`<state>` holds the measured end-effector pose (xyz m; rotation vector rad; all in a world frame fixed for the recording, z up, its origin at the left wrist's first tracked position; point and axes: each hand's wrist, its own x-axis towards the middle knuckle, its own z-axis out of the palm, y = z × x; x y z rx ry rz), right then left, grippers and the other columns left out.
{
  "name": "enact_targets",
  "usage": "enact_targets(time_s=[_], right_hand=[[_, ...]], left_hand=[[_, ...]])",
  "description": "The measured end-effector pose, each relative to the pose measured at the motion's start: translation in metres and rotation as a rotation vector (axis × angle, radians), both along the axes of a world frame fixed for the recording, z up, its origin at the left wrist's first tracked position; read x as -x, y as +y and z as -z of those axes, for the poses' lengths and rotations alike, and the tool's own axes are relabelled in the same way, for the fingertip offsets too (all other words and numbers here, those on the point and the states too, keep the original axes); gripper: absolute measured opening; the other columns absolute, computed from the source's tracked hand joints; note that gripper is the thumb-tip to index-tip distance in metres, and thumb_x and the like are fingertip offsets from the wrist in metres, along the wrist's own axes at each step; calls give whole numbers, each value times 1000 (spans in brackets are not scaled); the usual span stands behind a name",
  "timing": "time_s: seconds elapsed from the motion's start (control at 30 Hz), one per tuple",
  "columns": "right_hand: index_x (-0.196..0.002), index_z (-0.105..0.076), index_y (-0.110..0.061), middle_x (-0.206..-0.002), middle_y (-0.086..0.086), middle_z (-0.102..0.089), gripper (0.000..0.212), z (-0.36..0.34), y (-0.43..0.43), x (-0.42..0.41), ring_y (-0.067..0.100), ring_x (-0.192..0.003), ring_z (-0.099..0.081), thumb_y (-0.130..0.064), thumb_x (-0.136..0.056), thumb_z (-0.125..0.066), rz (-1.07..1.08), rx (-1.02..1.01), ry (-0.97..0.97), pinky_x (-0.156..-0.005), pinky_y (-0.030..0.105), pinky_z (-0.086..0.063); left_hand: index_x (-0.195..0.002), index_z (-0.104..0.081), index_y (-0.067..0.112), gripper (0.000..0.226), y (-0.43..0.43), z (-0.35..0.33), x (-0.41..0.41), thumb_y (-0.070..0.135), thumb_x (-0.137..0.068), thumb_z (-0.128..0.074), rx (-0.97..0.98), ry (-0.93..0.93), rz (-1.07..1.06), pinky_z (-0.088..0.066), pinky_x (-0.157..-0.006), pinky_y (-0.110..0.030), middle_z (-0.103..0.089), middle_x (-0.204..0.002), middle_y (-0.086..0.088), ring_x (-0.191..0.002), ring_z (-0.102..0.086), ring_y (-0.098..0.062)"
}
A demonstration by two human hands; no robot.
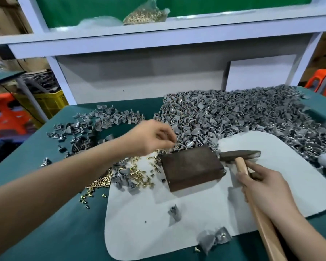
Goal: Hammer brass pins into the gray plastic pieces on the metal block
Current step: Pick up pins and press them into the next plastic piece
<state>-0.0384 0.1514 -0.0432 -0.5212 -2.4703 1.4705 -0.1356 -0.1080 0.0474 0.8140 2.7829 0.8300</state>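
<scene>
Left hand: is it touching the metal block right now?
Apart. Head view: the left hand hovers off the far-left corner of the metal block, with brass pins showing in the gap.

Right of the dark rectangular metal block (pixel 191 167), the right hand (pixel 267 191) gripped a wooden-handled hammer (pixel 240 156), its head just beside the block; the left hand (pixel 151 137) hovered, blurred, above small brass pins (pixel 137 166) left of the block
</scene>
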Motion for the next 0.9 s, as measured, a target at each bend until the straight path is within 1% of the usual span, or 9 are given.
enact_targets(time_s=[0.17, 0.37, 0.43, 0.53, 0.57, 0.63, 0.73, 0.83, 0.9], right_hand=[[-123, -64, -26, -73, 0, -70, 39, 1, 2, 0, 12, -50, -62, -21, -85, -66, 7, 0, -3, -64, 33, -50], [-112, -70, -16, -91, 5, -61, 31, -7, -5, -4, 26, -67, -65, -13, -81, -68, 43, -200, 51, -70, 33, -48], [-104, -72, -13, -91, 7, -57, 24, -11, -7, -6, 31, -78, -63, -14, -81, -68, 30, -338, 60, -69, 32, -41], [-103, -73, -18, -90, 7, -65, 21, -16, -5, -9, 34, -86, -54, -24, -84, -66, 22, -567, 33, -66, 33, -33], [-102, -73, -19, -87, 4, -66, 20, -17, -4, -11, 30, -84, -49, -25, -85, -64, 21, -577, 46, -65, 32, -29], [-102, -73, -19, -80, -1, -63, 20, -19, -1, -11, 22, -83, -39, -26, -87, -63, 7, -547, 55, -65, 30, -24], [-106, -73, -16, -81, -2, -61, 23, -17, 1, -8, 23, -87, -44, -23, -87, -64, -23, -509, 55, -68, 29, -27], [-104, -73, -15, -79, -4, -57, 20, -18, 0, -9, 25, -87, -48, -18, -85, -66, -16, -481, 113, -70, 28, -28], [-99, -74, -18, -77, -7, -58, 17, -22, -1, -10, 22, -80, -50, -13, -84, -67, 0, -450, 192, -69, 27, -28]], left_hand=[[-105, -74, 20, 17, 41, 14, -13, 18, -89, -67, 134, -42, 210, -38, -72, 1, -65, -87, 11, -79, -58, 5], [-120, -62, 34, 27, 17, 17, 6, 35, -94, -57, -113, -40, -15, -45, -66, -7, -68, -101, 18, -82, -64, 2], [-123, -61, 30, 29, -2, 22, 20, 28, -96, -55, -15, 48, -111, -46, -61, -9, -68, -106, 12, -81, -66, -7], [-134, -54, 25, 40, -26, 44, 31, 23, -94, -58, 378, 30, -94, -41, -104, -28, -54, -134, 3, -120, -54, -18], [-131, -57, 23, 39, -31, 53, 32, 21, -93, -60, 407, 57, -88, -35, -109, -30, -54, -135, 2, -122, -51, -16], [-116, -67, 17, 27, -37, 64, 32, 14, -90, -65, 348, 168, -105, -39, -105, -26, -61, -118, 1, -104, -54, -9], [-93, -73, 13, 11, -40, 66, 33, 6, -86, -68, 290, 262, -118, -51, -88, -31, -62, -90, 6, -81, -55, -6], [-104, -69, 16, 24, -38, 65, 31, 1, -85, -67, 226, 241, -140, -50, -80, -21, -70, -85, 6, -74, -59, -5], [-113, -64, 21, 33, -38, 64, 29, 3, -86, -67, 174, 223, -176, -53, -80, -23, -72, -85, 9, -74, -63, -4]])
